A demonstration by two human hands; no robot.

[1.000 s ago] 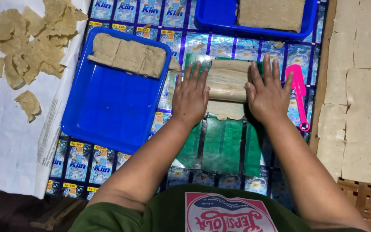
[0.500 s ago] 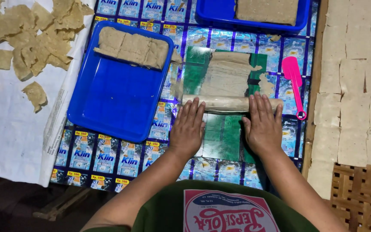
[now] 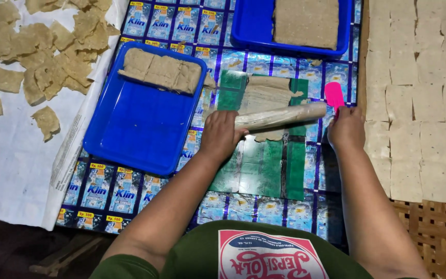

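Beneath us spreads our work surface (image 3: 130, 191), a shiny blue sheet of repeated printed sachet wrappers that runs from the white paper on our left to the pale squares on our right. That white paper sheet (image 3: 11, 170) overlaps the surface's left edge and carries a loose heap of torn beige dough scraps (image 3: 37, 57). Along the right edge a grid of cut pale dough squares (image 3: 419, 103) lies tight together on a woven bamboo mat (image 3: 440, 232).

Next in size is the large blue plastic tray (image 3: 135, 129) at left centre; a slab of brownish dough (image 3: 161, 72) fills only its far end, so most of its floor is bare. A second blue tray (image 3: 249, 36) at the top edge holds another flat dough slab (image 3: 305, 20).

Between the trays and the squares lies a green plastic sheet (image 3: 264, 165), its near half uncovered. On its far half sits a thinly rolled dough sheet (image 3: 267, 95), with a pale cylindrical rolling pin (image 3: 280, 116) lying slanted across it.

Our left hand (image 3: 222, 135) is curled around the pin's left end, gripping it. Our right hand (image 3: 346, 129) is closed on the handle of a pink plastic scraper (image 3: 333, 94), just beside the pin's right end and near the squares' edge.
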